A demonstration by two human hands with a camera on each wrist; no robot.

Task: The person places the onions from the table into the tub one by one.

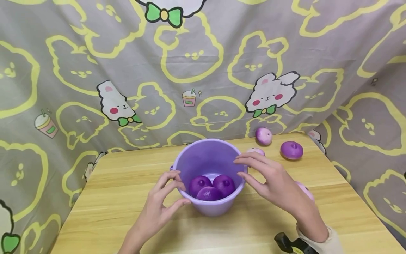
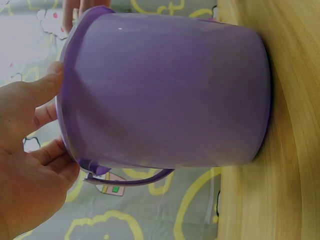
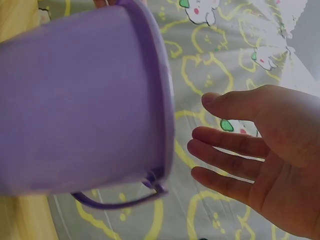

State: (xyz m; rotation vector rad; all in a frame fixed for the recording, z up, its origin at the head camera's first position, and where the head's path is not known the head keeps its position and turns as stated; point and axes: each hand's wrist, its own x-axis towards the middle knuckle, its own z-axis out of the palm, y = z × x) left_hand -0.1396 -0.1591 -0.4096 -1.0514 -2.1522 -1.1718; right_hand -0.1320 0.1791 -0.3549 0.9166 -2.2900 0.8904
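A purple bucket (image 1: 210,207) stands upright on the wooden table, with several dark purple onion-like pieces (image 1: 224,186) lying at its bottom. My left hand (image 1: 160,203) grips the near-left part of the rim, fingers bent over the edge and thumb along the front. The left wrist view has that thumb and the fingers on the rim (image 2: 61,107). On the other side, my right hand (image 1: 274,180) is beside the right rim with its fingers extended. In the right wrist view a gap separates its fingertips (image 3: 202,172) from the bucket, and the palm holds nothing.
Behind my right hand lie a dark purple onion-like piece (image 1: 291,150), a pink-and-purple one (image 1: 264,136) and a partly hidden pale one (image 1: 256,151). Another pale piece (image 1: 305,191) shows past the right wrist. A patterned grey curtain (image 1: 203,70) surrounds the table (image 1: 120,197).
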